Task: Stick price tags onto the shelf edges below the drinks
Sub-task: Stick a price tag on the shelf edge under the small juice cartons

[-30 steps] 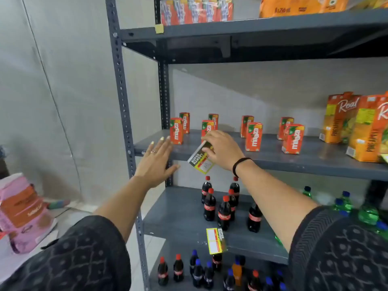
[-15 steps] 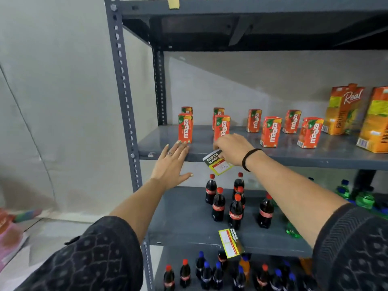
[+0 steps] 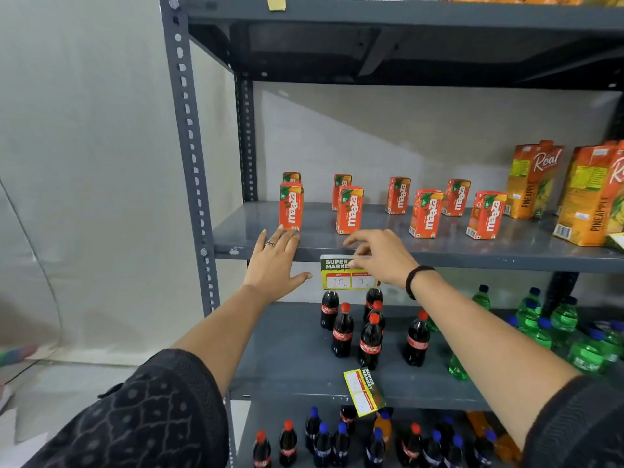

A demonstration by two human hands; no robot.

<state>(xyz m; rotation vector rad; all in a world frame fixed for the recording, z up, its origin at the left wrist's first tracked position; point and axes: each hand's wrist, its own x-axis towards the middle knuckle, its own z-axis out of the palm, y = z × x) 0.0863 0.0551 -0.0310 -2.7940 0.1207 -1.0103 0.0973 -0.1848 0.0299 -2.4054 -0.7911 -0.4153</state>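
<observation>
the price tag (image 3: 347,275) looks thin, light and bendy, so it is best held by its top edge. the right hand (image 3: 378,256) pinches that top edge against the shelf edge (image 3: 472,263). the left hand (image 3: 275,265) is open flat, holding nothing, just beside it. the tag is green, yellow and red, under the juice boxes (image 3: 349,209).

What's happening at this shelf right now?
A person is tagging a drinks rack. The right hand presses a price tag against the front edge of the shelf holding the Maaza cartons. The left hand rests open and flat on that edge beside it. Another tag already hangs, tilted, below the cola bottles.
</observation>
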